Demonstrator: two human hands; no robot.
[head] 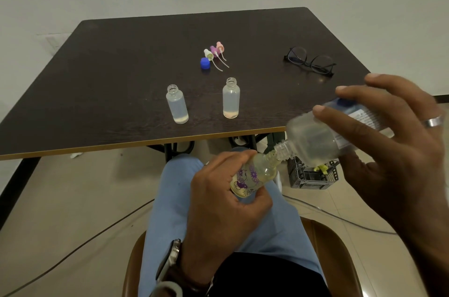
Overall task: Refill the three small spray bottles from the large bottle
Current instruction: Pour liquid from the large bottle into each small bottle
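Left hand (218, 199) clasps small bottle (252, 175).

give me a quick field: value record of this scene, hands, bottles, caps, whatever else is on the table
left hand: holds the flowered small bottle, tilted, over the lap
right hand: holds the large bottle, tipped neck-down into the small bottle's mouth
small bottles on table: two, open, upright, nearly empty
spray tops: three, lying off the bottles
blue cap: beside the spray tops
glasses: right part of the table
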